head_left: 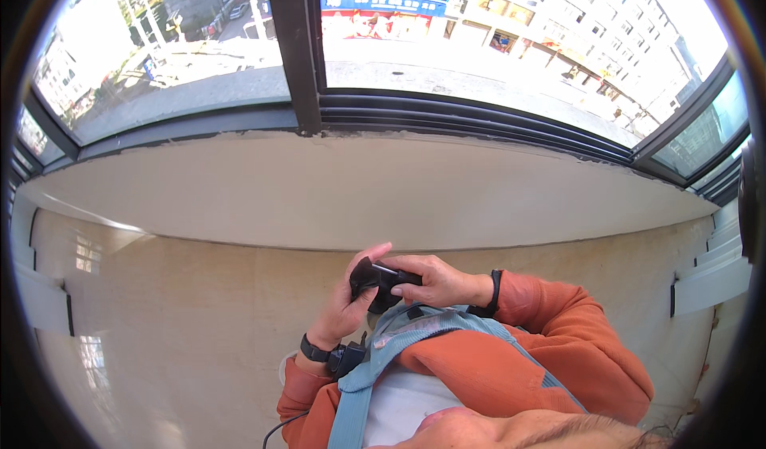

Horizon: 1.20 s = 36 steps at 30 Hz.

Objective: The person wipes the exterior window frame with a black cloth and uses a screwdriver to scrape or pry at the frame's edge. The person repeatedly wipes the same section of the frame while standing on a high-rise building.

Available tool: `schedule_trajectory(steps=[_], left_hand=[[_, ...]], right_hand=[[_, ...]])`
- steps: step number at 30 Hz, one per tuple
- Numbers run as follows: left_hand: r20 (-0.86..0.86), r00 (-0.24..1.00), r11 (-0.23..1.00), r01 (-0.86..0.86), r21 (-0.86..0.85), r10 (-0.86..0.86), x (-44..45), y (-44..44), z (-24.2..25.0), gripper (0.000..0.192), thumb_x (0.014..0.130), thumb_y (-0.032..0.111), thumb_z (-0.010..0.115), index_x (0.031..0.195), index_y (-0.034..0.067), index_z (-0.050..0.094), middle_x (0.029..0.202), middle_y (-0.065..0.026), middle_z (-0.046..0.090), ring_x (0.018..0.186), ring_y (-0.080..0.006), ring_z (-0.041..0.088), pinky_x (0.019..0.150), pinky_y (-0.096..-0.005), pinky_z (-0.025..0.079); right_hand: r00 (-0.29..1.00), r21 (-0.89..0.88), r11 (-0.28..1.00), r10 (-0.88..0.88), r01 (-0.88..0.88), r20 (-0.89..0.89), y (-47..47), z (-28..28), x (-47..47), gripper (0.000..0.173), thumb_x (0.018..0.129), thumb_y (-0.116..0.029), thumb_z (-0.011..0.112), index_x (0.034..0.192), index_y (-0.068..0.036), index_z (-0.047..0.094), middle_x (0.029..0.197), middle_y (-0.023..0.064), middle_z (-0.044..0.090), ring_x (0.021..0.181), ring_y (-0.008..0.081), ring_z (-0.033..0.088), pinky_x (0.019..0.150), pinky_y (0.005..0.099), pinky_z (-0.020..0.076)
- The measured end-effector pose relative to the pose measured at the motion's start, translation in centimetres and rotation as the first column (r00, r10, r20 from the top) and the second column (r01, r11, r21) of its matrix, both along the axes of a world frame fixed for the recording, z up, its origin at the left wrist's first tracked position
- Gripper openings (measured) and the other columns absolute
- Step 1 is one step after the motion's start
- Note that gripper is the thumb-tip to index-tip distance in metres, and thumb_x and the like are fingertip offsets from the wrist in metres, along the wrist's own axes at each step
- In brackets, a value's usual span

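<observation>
My left hand (341, 314) and my right hand (434, 278) meet in front of my chest, above the floor. Between the left thumb and fingers sits a dark, folded piece that looks like cloth (364, 278). A slim tool with a bright metal shaft and black handle (408, 277), resembling a screwdriver, is gripped by the right hand. Its shaft points left, and its tip end is hidden at the dark piece. More black material hangs below the tool, close to the right thumb; its shape is unclear.
Beyond my hands a low pale wall (371, 192) rises to dark-framed windows (308, 60), with a street and buildings outside. Glossy beige floor tiles (179, 305) lie below. White stepped wall parts (45, 302) stand at both sides. A black device (347, 358) is strapped at my left wrist.
</observation>
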<state>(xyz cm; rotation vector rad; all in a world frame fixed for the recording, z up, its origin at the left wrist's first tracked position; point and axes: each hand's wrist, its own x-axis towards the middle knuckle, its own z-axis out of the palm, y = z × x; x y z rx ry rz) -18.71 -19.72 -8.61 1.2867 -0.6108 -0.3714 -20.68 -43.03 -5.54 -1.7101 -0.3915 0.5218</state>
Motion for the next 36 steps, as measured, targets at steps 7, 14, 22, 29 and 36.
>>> schedule_trajectory(steps=[7,14,22,29,36], left_hand=[[-0.006,0.995,0.995,0.096,0.037,-0.096,3.6,-6.4,2.6,0.058,0.100,0.000,0.060,0.156,0.000,0.042,0.149,-0.0152,0.056,0.139,-0.0268,0.054,0.118,-0.0389,0.039],[0.090,0.967,0.961,0.222,0.165,-0.239,8.6,-13.0,7.3,0.028,0.090,-0.003,0.073,0.117,0.001,0.072,0.119,-0.0147,0.072,0.114,-0.0273,0.068,0.101,-0.0392,0.052],[0.213,0.872,0.891,0.394,0.227,-0.440,14.5,-23.0,11.1,0.039,0.085,-0.004,0.078,0.121,0.005,0.066,0.147,-0.0209,0.056,0.133,-0.0346,0.058,0.108,-0.0422,0.049],[0.307,0.890,0.920,0.245,0.306,-0.339,16.4,-25.7,12.5,0.033,0.083,0.006,0.084,0.115,0.007,0.079,0.138,-0.0198,0.063,0.123,-0.0349,0.065,0.101,-0.0398,0.054],[0.261,0.926,0.933,0.188,0.308,-0.273,17.9,-24.3,11.7,0.028,0.083,0.004,0.084,0.111,0.006,0.078,0.116,-0.0142,0.073,0.098,-0.0301,0.073,0.085,-0.0366,0.058]], right_hand=[[0.938,0.159,0.980,-0.161,0.116,0.307,-8.6,2.8,3.2,0.022,0.092,-0.002,0.069,0.114,0.000,0.068,0.093,0.0093,0.068,0.079,0.0163,0.063,0.073,0.0330,0.0521],[0.872,0.179,0.977,0.013,-0.115,0.489,-22.8,8.9,6.3,0.024,0.084,0.002,0.072,0.108,0.001,0.072,0.086,0.0106,0.067,0.068,0.0261,0.063,0.061,0.0341,0.0481],[0.779,0.237,0.951,0.007,-0.199,0.627,-36.6,11.9,10.6,0.026,0.079,0.001,0.075,0.105,-0.001,0.076,0.079,0.0094,0.071,0.055,0.0210,0.066,0.046,0.0297,0.0460],[0.763,-0.120,0.992,0.109,-0.042,0.637,-42.3,14.5,12.6,0.021,0.072,-0.009,0.083,0.091,-0.013,0.076,0.097,0.0041,0.069,0.057,0.0164,0.062,0.049,0.0268,0.0474],[0.810,-0.410,0.912,0.257,-0.023,0.526,-41.2,18.2,15.5,0.023,0.072,-0.009,0.083,0.089,-0.008,0.068,0.079,0.0073,0.063,0.059,0.0223,0.063,0.049,0.0321,0.0474]])
